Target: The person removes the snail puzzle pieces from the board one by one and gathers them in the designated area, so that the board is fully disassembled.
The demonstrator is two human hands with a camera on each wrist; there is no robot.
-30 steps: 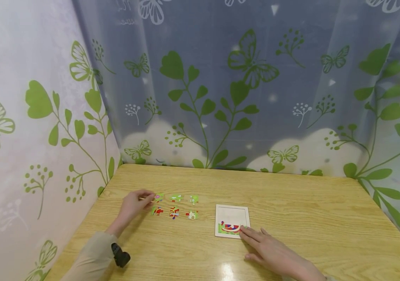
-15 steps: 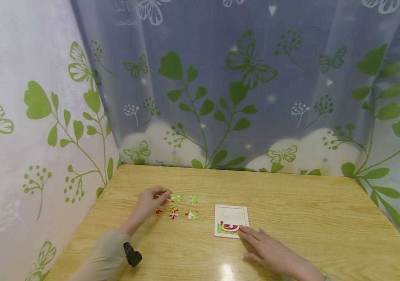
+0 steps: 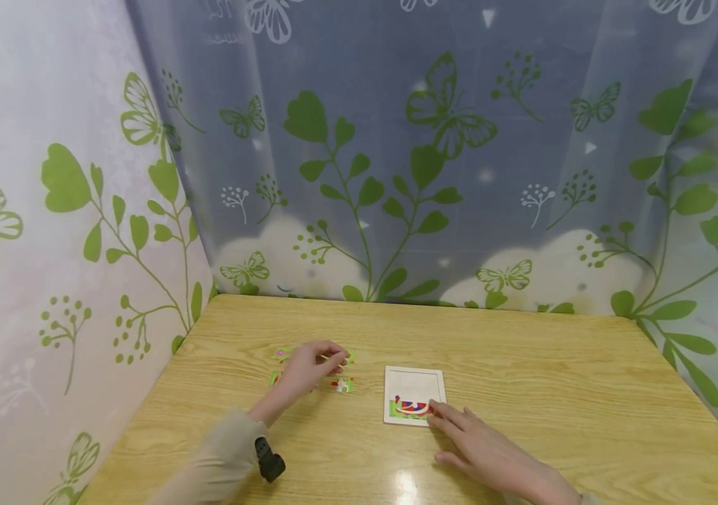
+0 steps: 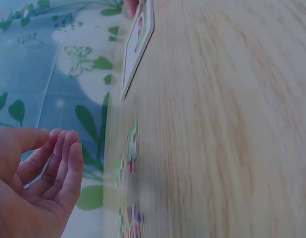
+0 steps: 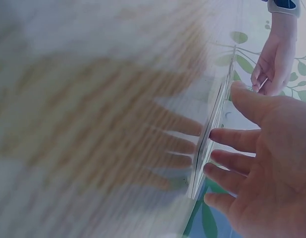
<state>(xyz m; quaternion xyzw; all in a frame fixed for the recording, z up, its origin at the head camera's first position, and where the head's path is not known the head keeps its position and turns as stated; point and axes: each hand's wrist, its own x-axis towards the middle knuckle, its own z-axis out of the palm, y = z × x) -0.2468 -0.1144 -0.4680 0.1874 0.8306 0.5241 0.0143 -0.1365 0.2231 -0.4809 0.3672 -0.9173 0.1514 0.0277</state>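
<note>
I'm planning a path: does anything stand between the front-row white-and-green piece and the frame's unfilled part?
Nothing visible: from the piece it's bare table, then the frame's rim. The left hand hovers left of that gap; the right hand is at the frame's near right corner.

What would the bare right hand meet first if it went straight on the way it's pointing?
Probably the square, pale, wooden-looking puzzle tray: the right hand reaches its near right corner, though touching or just above, I can't tell.

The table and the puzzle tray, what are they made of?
The table looks like glossy wood or laminate: grain lines, bright glare. The puzzle tray may be wood or board, smooth and matte: its pale surface looks plain.
</note>
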